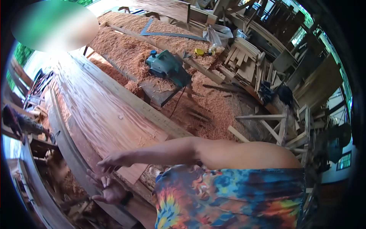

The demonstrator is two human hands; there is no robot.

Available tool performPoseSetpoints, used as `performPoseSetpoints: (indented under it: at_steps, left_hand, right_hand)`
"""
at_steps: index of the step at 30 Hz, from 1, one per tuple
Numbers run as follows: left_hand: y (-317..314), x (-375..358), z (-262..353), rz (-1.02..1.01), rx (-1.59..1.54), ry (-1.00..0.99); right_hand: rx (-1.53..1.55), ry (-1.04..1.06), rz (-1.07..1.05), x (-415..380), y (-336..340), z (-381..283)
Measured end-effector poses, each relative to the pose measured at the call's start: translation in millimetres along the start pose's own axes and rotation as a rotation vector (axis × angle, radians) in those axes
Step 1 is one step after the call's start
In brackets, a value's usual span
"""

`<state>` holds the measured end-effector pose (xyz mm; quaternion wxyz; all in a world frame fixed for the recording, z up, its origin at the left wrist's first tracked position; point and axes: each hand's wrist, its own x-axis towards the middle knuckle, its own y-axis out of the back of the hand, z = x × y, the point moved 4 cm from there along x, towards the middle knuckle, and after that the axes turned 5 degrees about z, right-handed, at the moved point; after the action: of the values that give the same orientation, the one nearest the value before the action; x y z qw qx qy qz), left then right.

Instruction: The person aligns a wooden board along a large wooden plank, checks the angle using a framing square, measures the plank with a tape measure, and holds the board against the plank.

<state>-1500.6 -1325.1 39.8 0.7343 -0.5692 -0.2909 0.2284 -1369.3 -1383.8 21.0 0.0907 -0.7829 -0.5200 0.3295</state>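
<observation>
Around a shaving-strewn workshop floor, the wide board, upper left to centre, appears stiff, heavy, best held by both long edges; my left hand and right hand, fingers released, hover near its lower end.

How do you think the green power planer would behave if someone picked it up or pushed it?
The planer is probably rigid and fairly heavy for its size, judging by its bulky housing. Pushed, it might slide unevenly, as loose shavings lie around it. Its apparent cord hangs down and could drag or snag when lifted.
</observation>
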Motion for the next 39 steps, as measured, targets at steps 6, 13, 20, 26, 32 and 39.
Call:
performPoseSetpoints:
  at_steps: [6, 13, 20, 26, 32, 39]
  left_hand:
    - [50.5, 19.4, 3.5, 0.117, 0.143, 0.166]
    - [128.3, 42.6, 1.9, 0.591, 0.348, 0.401]
    - [157.9, 70.6, -38.3, 0.639, 0.718, 0.514]
    - [154.6, 66.5, -83.4, 0.750, 1.234, 0.300]
    - [157.7, 40.8, -98.0, 0.826, 1.301, 0.188]
    - [136.2, -33.1, -121.3, 0.911, 1.153, 0.138]
  right_hand:
    - [0.113, 0.007, 0.369, -76.6, 165.2, 9.5]
    - [0.476, 0.162, 0.763, -215.2, 260.9, 15.2]
    - [0.486, 0.257, 0.903, -247.9, 313.8, 7.5]
    - [-1.368, 0.699, 0.948, -264.7, 363.9, -90.8]
    - [-0.157, 0.265, 0.676, -204.2, 418.5, -90.4]
    - [-0.332, 0.174, 0.369, -130.4, 355.9, -95.9]
